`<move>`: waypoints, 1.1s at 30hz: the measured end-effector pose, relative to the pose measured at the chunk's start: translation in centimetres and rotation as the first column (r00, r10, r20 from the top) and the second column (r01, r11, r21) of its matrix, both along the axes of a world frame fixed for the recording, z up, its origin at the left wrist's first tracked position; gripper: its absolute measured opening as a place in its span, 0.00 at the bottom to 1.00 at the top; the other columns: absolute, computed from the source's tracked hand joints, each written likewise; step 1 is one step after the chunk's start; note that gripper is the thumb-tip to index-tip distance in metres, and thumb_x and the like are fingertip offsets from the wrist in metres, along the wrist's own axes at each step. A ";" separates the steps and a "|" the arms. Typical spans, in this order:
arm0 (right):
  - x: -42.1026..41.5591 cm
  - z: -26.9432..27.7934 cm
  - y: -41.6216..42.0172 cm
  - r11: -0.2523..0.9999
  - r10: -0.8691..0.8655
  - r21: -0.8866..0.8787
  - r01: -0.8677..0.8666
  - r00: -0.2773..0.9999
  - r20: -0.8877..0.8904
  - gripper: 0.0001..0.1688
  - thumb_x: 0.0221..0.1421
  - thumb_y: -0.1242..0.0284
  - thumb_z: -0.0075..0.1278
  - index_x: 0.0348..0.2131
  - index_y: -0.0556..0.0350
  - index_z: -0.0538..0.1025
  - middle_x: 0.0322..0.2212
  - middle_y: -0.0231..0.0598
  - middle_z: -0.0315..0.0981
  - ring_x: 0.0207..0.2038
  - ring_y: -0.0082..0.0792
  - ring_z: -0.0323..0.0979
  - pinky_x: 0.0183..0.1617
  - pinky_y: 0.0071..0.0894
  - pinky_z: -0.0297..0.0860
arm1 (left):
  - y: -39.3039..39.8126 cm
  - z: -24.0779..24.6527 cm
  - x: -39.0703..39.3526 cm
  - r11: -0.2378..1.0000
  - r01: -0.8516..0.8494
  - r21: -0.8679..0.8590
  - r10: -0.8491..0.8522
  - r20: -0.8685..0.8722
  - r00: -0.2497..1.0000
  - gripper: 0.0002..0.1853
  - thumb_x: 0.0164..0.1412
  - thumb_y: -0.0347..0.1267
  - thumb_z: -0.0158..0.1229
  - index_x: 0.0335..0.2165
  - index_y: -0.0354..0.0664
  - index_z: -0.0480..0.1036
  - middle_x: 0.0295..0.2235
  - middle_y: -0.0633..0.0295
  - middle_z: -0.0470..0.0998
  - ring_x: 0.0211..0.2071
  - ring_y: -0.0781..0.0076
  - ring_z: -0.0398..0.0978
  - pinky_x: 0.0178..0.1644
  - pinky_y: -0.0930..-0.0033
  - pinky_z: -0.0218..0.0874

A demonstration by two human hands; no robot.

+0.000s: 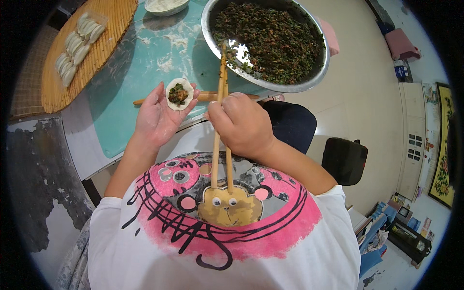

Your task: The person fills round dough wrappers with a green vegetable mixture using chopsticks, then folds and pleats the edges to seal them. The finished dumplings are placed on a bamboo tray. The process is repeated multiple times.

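On the fingers of my upturned left hand (159, 112) rests a round dumpling wrapper (185, 104), with a mound of chopped green and brown filling (178, 94) at its middle. My right hand (244, 121) grips a pair of wooden chopsticks (216, 159) in its fist. Their tips, with bits of filling stuck to them, reach over the near left rim of a large metal basin (308, 87) heaped with the same filling (268, 40). Behind both hands a wooden rolling pin (208, 96) lies on the teal mat, partly hidden by them.
Folded dumplings (78, 47) sit in rows on a round woven tray (112, 32) at the left. A bowl of flour (166, 5) stands at the back. Flour dusts the teal mat (112, 119). Dark seats (344, 159) stand right of the table.
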State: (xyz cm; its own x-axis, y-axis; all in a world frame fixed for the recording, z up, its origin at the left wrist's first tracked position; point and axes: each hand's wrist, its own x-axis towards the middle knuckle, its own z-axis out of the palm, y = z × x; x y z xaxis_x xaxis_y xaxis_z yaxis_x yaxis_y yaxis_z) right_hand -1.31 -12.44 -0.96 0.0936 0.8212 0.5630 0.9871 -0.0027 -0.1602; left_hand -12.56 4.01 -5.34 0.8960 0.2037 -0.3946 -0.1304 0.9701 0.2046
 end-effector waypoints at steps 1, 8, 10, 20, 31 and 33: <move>0.1 0.1 -0.4 1.000 -0.009 -0.019 0.008 1.000 -0.011 0.09 0.37 0.71 0.45 0.25 0.53 0.68 0.18 0.35 0.58 0.22 0.34 0.61 0.20 0.30 0.60 | 0.1 -0.2 -0.2 1.000 0.001 -0.012 0.000 0.029 1.000 0.25 0.63 0.39 0.30 0.49 0.26 0.52 0.49 0.40 0.58 0.50 0.47 0.60 0.52 0.53 0.57; 3.3 -0.4 -4.6 0.983 -0.181 -0.017 0.181 0.984 0.001 0.05 0.40 0.71 0.48 0.24 0.50 0.70 0.19 0.34 0.64 0.22 0.35 0.65 0.21 0.30 0.62 | 0.5 -0.5 -0.9 0.999 -0.024 -0.049 0.025 0.035 0.999 0.25 0.63 0.39 0.30 0.48 0.25 0.53 0.48 0.40 0.59 0.50 0.47 0.60 0.53 0.53 0.56; 5.8 0.2 -5.7 0.955 -0.285 0.054 0.291 0.954 -0.092 0.04 0.44 0.74 0.48 0.27 0.53 0.71 0.22 0.38 0.67 0.24 0.38 0.67 0.25 0.31 0.64 | 0.4 -0.3 -0.7 0.998 -0.047 -0.051 0.046 -0.021 0.999 0.25 0.63 0.39 0.30 0.47 0.25 0.53 0.48 0.40 0.59 0.49 0.47 0.60 0.53 0.53 0.56; 8.0 1.1 -6.5 0.972 -0.212 0.079 0.221 0.972 -0.106 0.08 0.43 0.80 0.49 0.30 0.58 0.73 0.30 0.43 0.69 0.32 0.36 0.68 0.32 0.32 0.67 | 0.2 0.1 -0.7 0.999 -0.043 -0.020 0.043 -0.021 0.999 0.25 0.63 0.39 0.30 0.47 0.26 0.53 0.48 0.41 0.59 0.48 0.50 0.61 0.52 0.56 0.57; 7.0 3.9 -6.4 0.841 -0.289 0.450 0.301 0.952 -0.096 0.07 0.47 0.79 0.47 0.31 0.63 0.72 0.24 0.43 0.71 0.27 0.34 0.70 0.29 0.28 0.67 | 0.3 -0.1 -1.6 0.996 -0.088 -0.024 0.088 -0.003 0.996 0.25 0.63 0.39 0.30 0.47 0.26 0.53 0.48 0.40 0.59 0.47 0.50 0.62 0.51 0.56 0.59; 7.5 0.4 -6.1 0.924 -0.103 0.374 0.083 0.994 0.034 0.07 0.47 0.78 0.47 0.31 0.60 0.72 0.27 0.40 0.71 0.29 0.37 0.70 0.32 0.31 0.67 | 0.3 0.2 -1.5 0.996 -0.090 -0.022 0.090 -0.001 0.996 0.24 0.63 0.39 0.30 0.47 0.26 0.53 0.48 0.40 0.59 0.47 0.50 0.62 0.50 0.57 0.59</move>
